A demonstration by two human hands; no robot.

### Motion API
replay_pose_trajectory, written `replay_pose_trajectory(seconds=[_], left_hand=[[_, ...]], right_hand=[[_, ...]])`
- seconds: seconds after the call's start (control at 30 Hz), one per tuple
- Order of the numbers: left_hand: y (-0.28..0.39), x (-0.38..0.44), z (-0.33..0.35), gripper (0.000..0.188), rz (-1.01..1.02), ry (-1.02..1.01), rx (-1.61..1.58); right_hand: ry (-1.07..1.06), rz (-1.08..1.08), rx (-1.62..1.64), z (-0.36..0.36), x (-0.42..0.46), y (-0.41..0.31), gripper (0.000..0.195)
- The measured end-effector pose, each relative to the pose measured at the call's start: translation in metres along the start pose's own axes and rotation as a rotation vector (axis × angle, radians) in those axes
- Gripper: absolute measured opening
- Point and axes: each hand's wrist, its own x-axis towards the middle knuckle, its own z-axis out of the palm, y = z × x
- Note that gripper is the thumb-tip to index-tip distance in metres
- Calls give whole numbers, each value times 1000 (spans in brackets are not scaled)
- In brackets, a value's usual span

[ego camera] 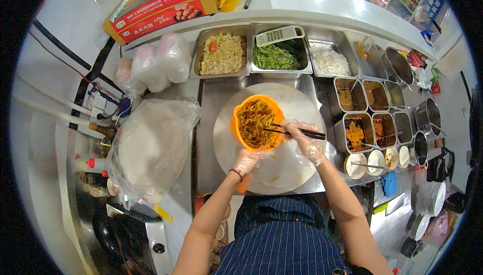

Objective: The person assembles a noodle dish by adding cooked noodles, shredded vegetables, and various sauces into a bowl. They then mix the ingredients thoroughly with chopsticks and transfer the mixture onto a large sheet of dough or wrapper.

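My left hand [247, 160], in a clear plastic glove, grips an orange plastic bowl [234, 126] near its rim; an orange handle end [243, 183] sticks out below the hand. Shredded, dark-sauced yellow-green food [257, 120] fills the bowl. From the right, my gloved right hand [303, 143] holds black chopsticks [314, 134], with their tips in the food. Under both hands lies a round whitish board [298, 177] with a few food scraps on it. Whether the bowl touches the board cannot be told.
Behind the board stand steel pans of pale cubes [223, 56], green shreds [275, 57] under a grater [280, 35], and white strips [330, 61]. Seasoning containers [355, 133] and small white bowls [355, 165] are at right. A plastic bag [154, 146] with something pale lies left.
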Motion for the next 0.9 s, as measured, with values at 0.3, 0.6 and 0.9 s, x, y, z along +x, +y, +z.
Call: replay_pose_trajectory(seconds=[0.3,0.6,0.9], left_hand=[[38,-34,-6,35,102,31,155],[21,-8,9,26,38,8,75],[17,-19,-9,26,61,15,96]], right_hand=[[96,44,48,-18,18,33,20],[152,285,547,3,0,24,23],[-41,-278,-469,-21,29,-32,22]])
